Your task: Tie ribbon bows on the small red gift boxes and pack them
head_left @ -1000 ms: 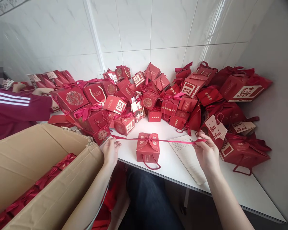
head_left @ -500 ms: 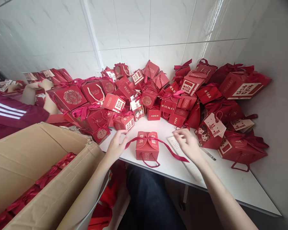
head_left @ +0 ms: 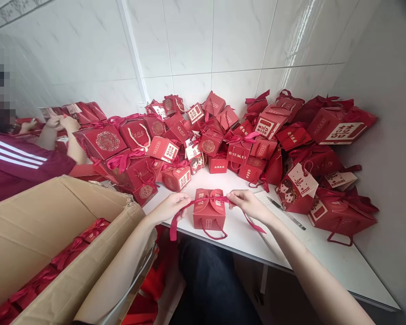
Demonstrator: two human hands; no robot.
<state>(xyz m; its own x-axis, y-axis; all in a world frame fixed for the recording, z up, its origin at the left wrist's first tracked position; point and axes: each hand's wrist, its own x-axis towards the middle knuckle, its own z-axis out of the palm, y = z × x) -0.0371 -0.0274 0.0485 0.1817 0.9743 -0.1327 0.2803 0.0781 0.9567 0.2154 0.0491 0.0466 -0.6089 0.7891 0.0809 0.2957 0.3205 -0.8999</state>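
Observation:
A red gift box with gold lettering and a twisted cord handle stands upright near the table's front edge. Across its top runs a dark red ribbon, crossed at the middle of the lid. My left hand pinches the ribbon just left of the box, and one tail hangs below the fingers. On the other side, my right hand grips the ribbon close to the box's right edge, its tail trailing onto the table. Between both hands the ribbon is drawn straight over the lid.
Several red gift boxes are piled along the wall. A pen and a paper pad lie right of my right hand on the white table. At left stands an open carton holding red boxes; beyond it sits another person.
Both hands have come inward from beside the box and taken hold of the ribbon. The ribbon's loose ends, spread wide before, are now pulled across the lid.

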